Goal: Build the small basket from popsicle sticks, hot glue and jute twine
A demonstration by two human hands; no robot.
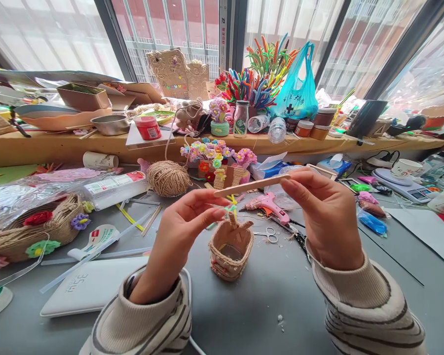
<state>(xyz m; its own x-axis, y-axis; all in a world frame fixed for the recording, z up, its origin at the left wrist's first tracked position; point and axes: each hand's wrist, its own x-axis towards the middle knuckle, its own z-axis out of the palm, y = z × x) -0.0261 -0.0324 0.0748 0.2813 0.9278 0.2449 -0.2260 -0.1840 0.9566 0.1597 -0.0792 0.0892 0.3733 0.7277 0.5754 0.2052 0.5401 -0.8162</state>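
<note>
Between my two hands a flat wooden craft stick (253, 185) is held up nearly level, its right end slightly higher. My right hand (327, 217) pinches the right end between thumb and fingers. At the other end, my left hand (181, 229) has its fingertips on the stick, the thumb a little below it. Under the stick, on the grey table, stands a small twine-covered basket (230, 251) with an open top and bits of stick rising at its back rim. Behind it lies a pink hot glue gun (270, 204), with small scissors (268, 235) to the basket's right.
A white power bank (92, 286) and clear glue sticks (85, 256) lie at left, near a long twine basket (40, 231) with crocheted flowers. A twine ball (169, 177) sits behind. At right are a digital scale (405, 185) and white paper (425, 236). A crowded ledge (207, 143) runs along the windows.
</note>
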